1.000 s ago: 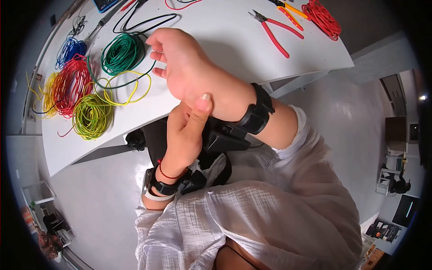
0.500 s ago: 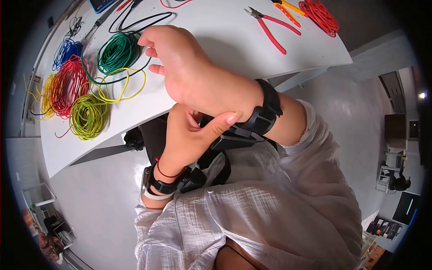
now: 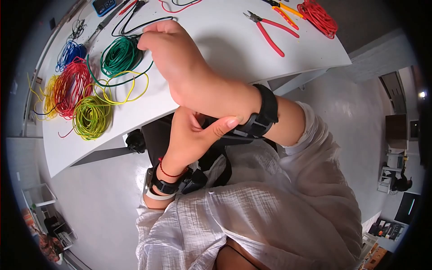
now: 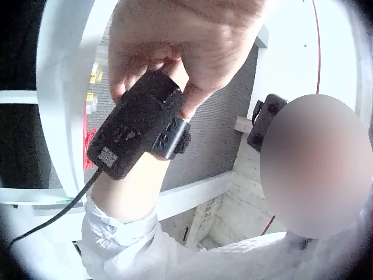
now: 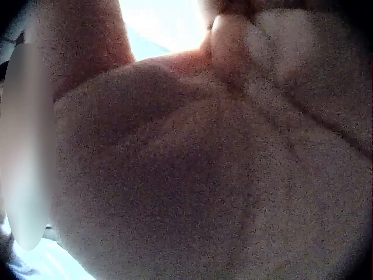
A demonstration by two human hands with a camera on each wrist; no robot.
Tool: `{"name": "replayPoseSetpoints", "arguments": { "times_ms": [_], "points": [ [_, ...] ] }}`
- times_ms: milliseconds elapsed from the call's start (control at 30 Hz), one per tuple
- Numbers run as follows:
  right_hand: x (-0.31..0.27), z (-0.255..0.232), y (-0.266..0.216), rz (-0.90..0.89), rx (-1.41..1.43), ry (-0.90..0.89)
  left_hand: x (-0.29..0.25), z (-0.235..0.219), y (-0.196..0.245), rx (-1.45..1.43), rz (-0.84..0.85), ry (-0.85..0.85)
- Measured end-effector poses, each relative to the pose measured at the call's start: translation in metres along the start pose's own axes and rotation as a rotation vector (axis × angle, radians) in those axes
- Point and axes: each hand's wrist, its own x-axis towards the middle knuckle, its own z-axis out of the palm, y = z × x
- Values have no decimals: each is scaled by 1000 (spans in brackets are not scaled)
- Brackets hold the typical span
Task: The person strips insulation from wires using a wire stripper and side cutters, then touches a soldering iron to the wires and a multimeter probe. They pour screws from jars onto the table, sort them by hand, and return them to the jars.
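My left hand [image 3: 189,137] grips a black wrist camera [image 4: 137,125] strapped to my right forearm. In the left wrist view its fingers and thumb pinch the box from both sides. The thumb lies along the black strap [image 3: 265,110] in the head view. My right hand [image 3: 173,51] is held over the white table [image 3: 220,45], bent at the wrist, its fingers loosely curled. Those fingers overlap the edge of a green wire coil [image 3: 121,56]. The right wrist view is filled by the palm [image 5: 204,163], close and dark.
Red [image 3: 72,85], blue [image 3: 70,56] and yellow-green [image 3: 92,118] wire coils lie at the left. Red-handled cutters [image 3: 272,33], orange-handled pliers [image 3: 285,13] and another red coil [image 3: 317,19] lie at the back right. A blue meter [image 3: 103,6] sits at the far edge.
My left thumb has slid from the heel of my right hand up to the wrist strap. My right hand has turned, and its fingers have curled in further.
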Motion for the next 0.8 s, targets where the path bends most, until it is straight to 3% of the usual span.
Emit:
{"name": "replayPoseSetpoints", "arguments": {
  "times_ms": [67, 100, 167, 200, 300, 533, 633, 700, 800],
  "points": [
    [9, 2, 7, -193, -228, -24, 2, 1, -4, -9, 19, -5],
    [10, -1, 10, -196, -228, -25, 2, 2, -5, -19, 34, -7],
    [8, -2, 7, -529, -614, -123, 3, 1, -4, 7, 30, -22],
    [8, -2, 9, -668, -706, -78, 4, 2, -3, 31, 22, -36],
    [-1, -2, 9, -738, -745, -231, 5, 2, -5, 124, 113, -67],
    [-12, -3, 13, -786, -888, -235, 1, 3, -5, 130, 42, -59],
    [-14, -2, 13, -843, -872, -226, 0, 2, -8, 217, 126, -83],
    [-15, -3, 12, -850, -866, -230, -2, 1, -6, 254, -26, -39],
    [-17, -4, 11, -843, -868, -258, -4, -6, -9, 306, -16, -105]
  ]
}}
